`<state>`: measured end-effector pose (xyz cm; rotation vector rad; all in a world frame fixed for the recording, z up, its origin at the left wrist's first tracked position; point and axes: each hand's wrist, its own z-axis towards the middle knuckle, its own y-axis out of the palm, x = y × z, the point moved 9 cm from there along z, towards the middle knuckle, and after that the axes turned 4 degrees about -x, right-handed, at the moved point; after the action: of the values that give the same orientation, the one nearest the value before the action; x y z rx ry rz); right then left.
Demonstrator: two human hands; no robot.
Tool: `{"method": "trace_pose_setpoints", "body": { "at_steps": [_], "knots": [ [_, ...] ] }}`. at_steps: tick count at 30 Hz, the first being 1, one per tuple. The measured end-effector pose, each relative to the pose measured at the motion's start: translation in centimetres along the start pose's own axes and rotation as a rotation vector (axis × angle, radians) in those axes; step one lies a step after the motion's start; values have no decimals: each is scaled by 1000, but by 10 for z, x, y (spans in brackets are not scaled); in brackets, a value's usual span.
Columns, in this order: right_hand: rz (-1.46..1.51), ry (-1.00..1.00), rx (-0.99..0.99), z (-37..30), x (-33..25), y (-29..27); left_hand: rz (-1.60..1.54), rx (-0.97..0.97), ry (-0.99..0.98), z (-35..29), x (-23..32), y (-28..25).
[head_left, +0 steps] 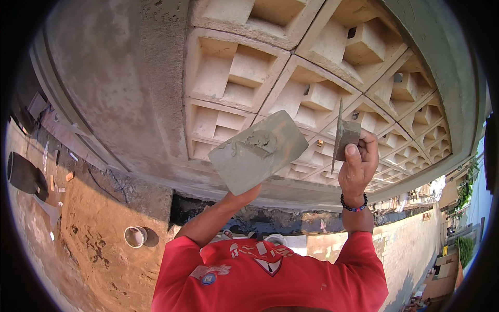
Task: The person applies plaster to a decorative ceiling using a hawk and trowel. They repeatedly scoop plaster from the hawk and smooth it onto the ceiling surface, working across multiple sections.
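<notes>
My left hand [248, 193] is under a flat grey plasterer's hawk [236, 169], bearing it from below; most of the fingers are hidden by the board. A small lump of wet mortar [260, 140] lies on the hawk's face. To the right, my right hand [358, 169] is closed around the block-shaped handle of a plastering trowel [337, 138], whose thin blade stands edge-on, smeared with grey mortar. Hawk and trowel are apart. Both are in front of a wall of pale patterned breeze blocks [208, 40].
Smooth grey plaster [99, 78] covers the wall left of the blocks, and a grey band [465, 67] frames them at right. Below runs a dark wet trench [260, 218]. A bucket [129, 239] stands on sandy ground [112, 270] at lower left; a low wall [400, 244] is at right.
</notes>
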<state>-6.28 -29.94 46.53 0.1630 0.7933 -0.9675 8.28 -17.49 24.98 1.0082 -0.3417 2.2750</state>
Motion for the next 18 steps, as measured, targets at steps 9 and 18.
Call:
{"method": "trace_pose_setpoints", "body": {
  "at_steps": [9, 18],
  "knots": [
    [20, 46, 87, -61, 36, 57, 524, 64, 552, 25, 71, -6],
    [50, 152, -148, -106, 55, 53, 741, 9, 497, 22, 58, -30]
  ]
}}
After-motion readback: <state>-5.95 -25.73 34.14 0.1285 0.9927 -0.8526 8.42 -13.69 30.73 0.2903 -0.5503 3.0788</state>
